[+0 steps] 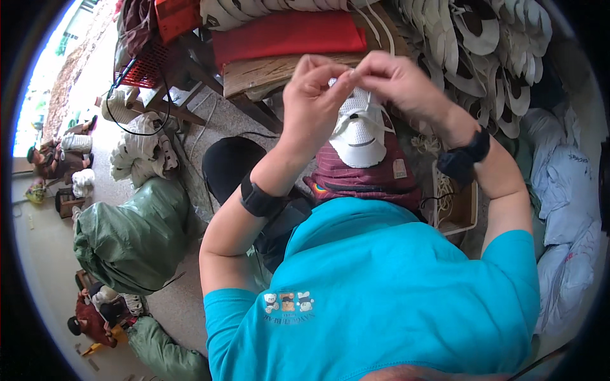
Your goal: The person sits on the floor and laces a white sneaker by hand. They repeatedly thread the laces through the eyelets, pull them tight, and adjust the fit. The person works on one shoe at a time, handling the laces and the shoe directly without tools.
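Left hand (318, 89) and right hand (400, 79) meet above white shoe upper (359, 132), fingertips pinched together; anything between them too small, blurred to tell. Upper lies on maroon cloth (333, 168) over lap. Best: steady upper there, pinch lightly, work evenly.

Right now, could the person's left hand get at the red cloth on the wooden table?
Probably yes: the left hand appears close to the red cloth, with nothing visible blocking the way, though it seems occupied beside the right hand.
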{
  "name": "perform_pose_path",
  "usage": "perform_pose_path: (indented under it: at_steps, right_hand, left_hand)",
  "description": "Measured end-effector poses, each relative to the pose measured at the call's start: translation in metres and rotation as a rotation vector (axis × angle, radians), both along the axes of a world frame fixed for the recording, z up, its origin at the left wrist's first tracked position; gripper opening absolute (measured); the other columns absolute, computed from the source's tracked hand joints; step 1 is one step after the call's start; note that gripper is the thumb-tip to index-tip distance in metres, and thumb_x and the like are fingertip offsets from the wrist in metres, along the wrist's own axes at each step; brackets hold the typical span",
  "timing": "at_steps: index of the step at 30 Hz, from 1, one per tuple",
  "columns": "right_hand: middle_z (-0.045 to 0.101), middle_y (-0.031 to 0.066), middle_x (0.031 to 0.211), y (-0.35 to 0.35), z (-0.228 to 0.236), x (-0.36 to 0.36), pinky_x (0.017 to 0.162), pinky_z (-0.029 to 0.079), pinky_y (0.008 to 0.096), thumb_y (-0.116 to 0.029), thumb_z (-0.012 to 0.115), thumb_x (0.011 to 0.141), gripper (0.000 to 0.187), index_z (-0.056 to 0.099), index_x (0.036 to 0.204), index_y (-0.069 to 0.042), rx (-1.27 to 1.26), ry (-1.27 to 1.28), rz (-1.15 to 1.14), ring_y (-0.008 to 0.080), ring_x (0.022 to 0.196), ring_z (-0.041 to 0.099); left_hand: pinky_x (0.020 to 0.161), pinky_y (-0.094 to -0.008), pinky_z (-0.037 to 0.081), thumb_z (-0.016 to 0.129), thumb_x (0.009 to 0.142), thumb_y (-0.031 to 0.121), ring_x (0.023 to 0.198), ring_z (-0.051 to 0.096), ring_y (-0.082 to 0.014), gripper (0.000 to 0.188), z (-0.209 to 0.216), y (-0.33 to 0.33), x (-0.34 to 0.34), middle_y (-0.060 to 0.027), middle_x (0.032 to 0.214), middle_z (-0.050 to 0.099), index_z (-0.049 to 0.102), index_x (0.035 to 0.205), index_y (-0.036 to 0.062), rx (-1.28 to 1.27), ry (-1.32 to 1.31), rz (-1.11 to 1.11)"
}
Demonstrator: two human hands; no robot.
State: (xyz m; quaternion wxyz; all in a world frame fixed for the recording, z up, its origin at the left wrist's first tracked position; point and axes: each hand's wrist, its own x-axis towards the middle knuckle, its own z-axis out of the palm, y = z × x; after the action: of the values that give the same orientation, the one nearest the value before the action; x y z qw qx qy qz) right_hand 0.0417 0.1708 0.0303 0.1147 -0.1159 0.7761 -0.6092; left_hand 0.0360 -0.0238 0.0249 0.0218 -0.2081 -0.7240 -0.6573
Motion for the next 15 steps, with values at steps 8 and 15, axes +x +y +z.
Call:
perform_pose_path:
  at_steps: [8,15]
  right_hand:
    - [0.066,0.0055,0.094,-0.017,-0.014,-0.019,0.073,0.055,0.0258,-0.011,0.064,0.094,0.017,0.059,0.106,0.0,-0.251,-0.036,-0.131,0.0112,0.084,0.064]
    - [0.063,0.0036,0.089,-0.027,-0.019,-0.019,0.068,0.056,0.0249,-0.004,0.058,0.096,0.008,0.06,0.101,0.001,-0.086,0.182,-0.104,0.0095,0.081,0.065]
  left_hand:
    - [0.063,-0.0208,0.05,0.066,0.094,0.013,0.069,0.061,-0.0064,0.015,-0.023,0.001,-0.03,-0.0035,0.08,0.067,0.068,0.098,-0.0017,0.256,-0.305,-0.04]
    - [0.068,-0.0243,0.055,0.062,0.096,0.007,0.077,0.067,-0.0133,0.013,-0.023,0.001,-0.024,-0.0103,0.087,0.068,0.059,0.102,-0.0041,0.394,-0.363,-0.019]
